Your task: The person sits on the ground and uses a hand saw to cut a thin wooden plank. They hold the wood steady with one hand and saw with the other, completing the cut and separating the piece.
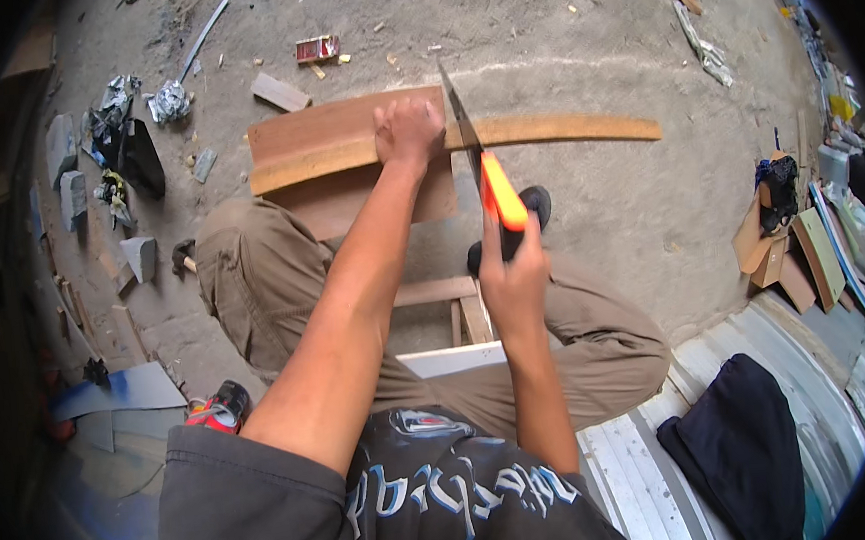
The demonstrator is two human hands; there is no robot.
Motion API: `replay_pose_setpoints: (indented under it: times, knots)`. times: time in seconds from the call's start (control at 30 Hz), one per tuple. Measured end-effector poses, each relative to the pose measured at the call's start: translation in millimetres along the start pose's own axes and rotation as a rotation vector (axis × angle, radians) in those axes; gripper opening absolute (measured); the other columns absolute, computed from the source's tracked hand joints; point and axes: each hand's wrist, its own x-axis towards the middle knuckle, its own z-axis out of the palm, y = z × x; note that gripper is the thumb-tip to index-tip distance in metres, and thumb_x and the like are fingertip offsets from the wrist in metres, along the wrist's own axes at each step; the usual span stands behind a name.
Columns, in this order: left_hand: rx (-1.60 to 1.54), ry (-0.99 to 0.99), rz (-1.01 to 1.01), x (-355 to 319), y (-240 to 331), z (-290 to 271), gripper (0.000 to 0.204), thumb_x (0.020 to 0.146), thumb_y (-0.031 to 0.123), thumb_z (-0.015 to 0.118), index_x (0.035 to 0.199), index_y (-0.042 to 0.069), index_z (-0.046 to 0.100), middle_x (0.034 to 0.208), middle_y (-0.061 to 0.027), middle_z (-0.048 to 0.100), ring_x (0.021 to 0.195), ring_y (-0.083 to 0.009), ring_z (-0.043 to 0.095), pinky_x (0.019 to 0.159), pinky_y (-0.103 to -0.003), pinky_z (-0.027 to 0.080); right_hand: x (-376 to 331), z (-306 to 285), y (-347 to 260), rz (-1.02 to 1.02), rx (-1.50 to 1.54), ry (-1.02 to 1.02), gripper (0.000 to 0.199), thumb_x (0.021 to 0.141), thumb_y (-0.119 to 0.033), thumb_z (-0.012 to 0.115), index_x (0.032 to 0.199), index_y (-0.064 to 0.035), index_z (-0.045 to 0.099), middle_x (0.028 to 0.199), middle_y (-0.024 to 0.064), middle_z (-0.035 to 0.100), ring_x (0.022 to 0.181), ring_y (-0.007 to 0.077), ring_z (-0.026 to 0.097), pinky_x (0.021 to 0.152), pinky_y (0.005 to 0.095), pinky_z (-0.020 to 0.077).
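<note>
Wooden strip: here it is, the pale strip (pixel 563 127) lying crosswise ahead of the knees, its left part resting on a brown board (pixel 342 116) and its right part reaching past the board's edge.
Left hand: the left hand (pixel 410 131) is closing over the strip, knuckles up, near that edge, apparently pinning it so it isn't sliding.
Right hand: the right hand (pixel 513 274) is wrapping the saw's orange handle (pixel 503 195), probably for a straight line with the forearm.
Saw blade: the blade (pixel 457 103) is crossing the strip just beside the board's right edge, seemingly where the teeth are staying clear of the board; whether they're biting, I can't tell.
Concrete floor: the rough grey floor (pixel 609 207) is carrying a red box (pixel 317 48), crumpled foil (pixel 170 102) and a wood offcut (pixel 281 91).
Room edges: grey blocks (pixel 73 200) are standing leftward; cardboard (pixel 751 238) is leaning rightward, dark cloth (pixel 741 449) lying on ribbed metal (pixel 627 467).
</note>
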Motion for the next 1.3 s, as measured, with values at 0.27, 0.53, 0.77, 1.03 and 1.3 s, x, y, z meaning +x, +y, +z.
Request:
replay_pose_setpoints:
  times: [0.27,0.53,0.77,1.03,1.3]
  knots:
    - [-0.045,0.021,0.031,-6.5,3.4,-6.2,0.026,0.089,0.025,0.054,0.078,0.008,0.070,0.086,-0.0131,0.069,0.090,-0.0300,0.065,0.083,-0.046,0.043,-11.6,-0.9,-6.9,-0.055,-0.001,0.053,0.019,0.098,-0.016,0.060,0.105,0.0006,0.054,0.079,0.0247,0.065,0.072,0.0422,0.067,0.060,0.0430,0.0500]
    - [-0.009,0.070,-0.002,-1.7,-2.8,5.0,0.025,0.088,0.024,0.054,0.074,0.009,0.070,0.082,-0.0107,0.068,0.084,-0.0269,0.063,0.080,-0.043,0.041,-39.5,-35.6,-29.0,0.087,-0.036,-0.026,0.024,0.096,-0.016,0.065,0.108,0.0031,0.057,0.079,0.0220,0.066,0.071,0.0319,0.065,0.062,0.0397,0.0492]
    - [-0.031,0.069,0.050,-5.6,7.6,-3.7,0.027,0.089,0.023,0.053,0.073,0.009,0.069,0.081,-0.0112,0.068,0.082,-0.0274,0.062,0.078,-0.043,0.040,10.5,1.3,-4.3,-0.001,-0.009,0.033,0.022,0.097,-0.019,0.061,0.103,0.0015,0.053,0.078,0.0289,0.065,0.077,0.0484,0.065,0.058,0.0485,0.0488]
    - [-0.005,0.007,-0.011,-1.8,5.6,-8.5,0.027,0.087,0.024,0.053,0.072,0.009,0.069,0.084,-0.0114,0.069,0.084,-0.0266,0.064,0.082,-0.042,0.041,-69.5,-51.3,-22.6,0.000,-0.023,0.060,0.020,0.095,-0.015,0.066,0.103,0.0016,0.057,0.075,0.0180,0.064,0.062,0.0303,0.065,0.058,0.0399,0.0490]
    - [0.002,0.046,0.020,-3.3,7.8,-5.8,0.026,0.089,0.024,0.053,0.075,0.009,0.069,0.084,-0.0110,0.068,0.085,-0.0276,0.063,0.081,-0.043,0.040,10.3,11.8,1.0,-0.019,0.006,0.044,0.022,0.096,-0.018,0.063,0.103,0.0012,0.054,0.079,0.0268,0.064,0.072,0.0496,0.061,0.059,0.0475,0.0472]
